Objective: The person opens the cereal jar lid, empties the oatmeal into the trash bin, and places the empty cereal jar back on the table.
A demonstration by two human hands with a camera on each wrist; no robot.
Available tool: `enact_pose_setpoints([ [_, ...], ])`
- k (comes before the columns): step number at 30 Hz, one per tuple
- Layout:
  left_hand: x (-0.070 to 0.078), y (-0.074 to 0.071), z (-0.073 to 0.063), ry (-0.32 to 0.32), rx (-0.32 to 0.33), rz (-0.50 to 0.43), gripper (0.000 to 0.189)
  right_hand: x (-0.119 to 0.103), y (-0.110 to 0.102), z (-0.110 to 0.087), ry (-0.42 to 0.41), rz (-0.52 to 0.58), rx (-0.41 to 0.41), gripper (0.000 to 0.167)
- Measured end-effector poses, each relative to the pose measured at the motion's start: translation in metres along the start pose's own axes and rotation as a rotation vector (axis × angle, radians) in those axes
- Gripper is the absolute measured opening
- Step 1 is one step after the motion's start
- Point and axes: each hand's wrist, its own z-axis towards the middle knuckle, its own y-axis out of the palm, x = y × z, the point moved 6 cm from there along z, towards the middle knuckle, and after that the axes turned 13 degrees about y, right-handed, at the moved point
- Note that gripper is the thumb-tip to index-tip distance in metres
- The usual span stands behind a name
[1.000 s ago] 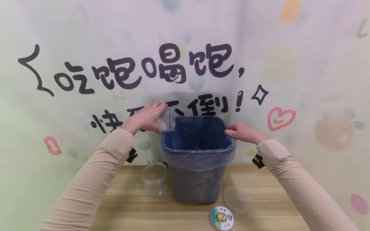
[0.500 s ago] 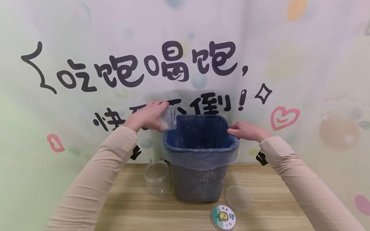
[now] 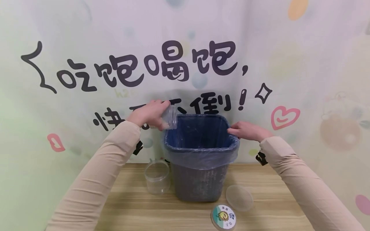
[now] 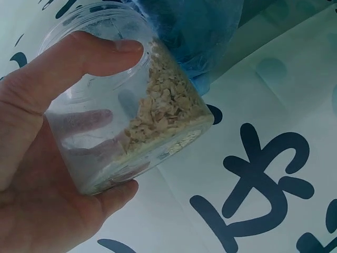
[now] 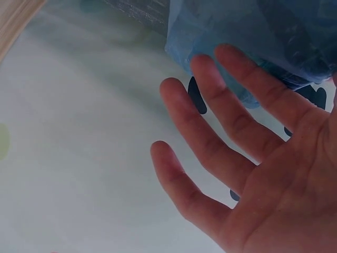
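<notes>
A clear plastic jar (image 4: 168, 139) with oat flakes (image 4: 167, 103) gathered along its lower side is gripped by my left hand (image 3: 151, 113), thumb and fingers round its wall. It lies tilted nearly sideways, its open mouth at the left rim of the trash bin (image 3: 199, 183). A thin bluish bag (image 3: 202, 160) lines the bin and folds over its rim. At the bin's right rim is my right hand (image 3: 247, 131), thumb over the edge. In the right wrist view its other fingers (image 5: 210, 150) are spread outside, the nearest against the bag; the thumb is mostly hidden there.
An empty clear jar (image 3: 157, 179) stands left of the bin on the wooden table (image 3: 136, 208). Right of the bin lie a translucent lid (image 3: 239, 198) and, nearer me, a round printed lid (image 3: 224, 217). A printed cloth backdrop (image 3: 185, 25) hangs behind.
The left forearm and wrist have turned slightly, with the jar staying tilted at the bin's rim. The head view has shifted a little. The right hand keeps its place.
</notes>
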Motion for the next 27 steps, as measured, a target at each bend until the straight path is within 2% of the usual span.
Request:
enact_pose_setpoints([
  [11,0.009,-0.001,0.004,-0.052,-0.066,0.067,0.08,-0.002,-0.001,-0.003,-0.004,0.021,0.003,0.032],
  [19,0.01,0.0,0.003,-0.07,-0.075,0.083,0.075,-0.004,0.0,-0.004,-0.03,0.022,0.021,0.031],
  [27,0.016,-0.002,0.003,-0.048,-0.064,0.129,0.07,-0.005,0.001,-0.005,-0.004,0.041,-0.007,0.034],
])
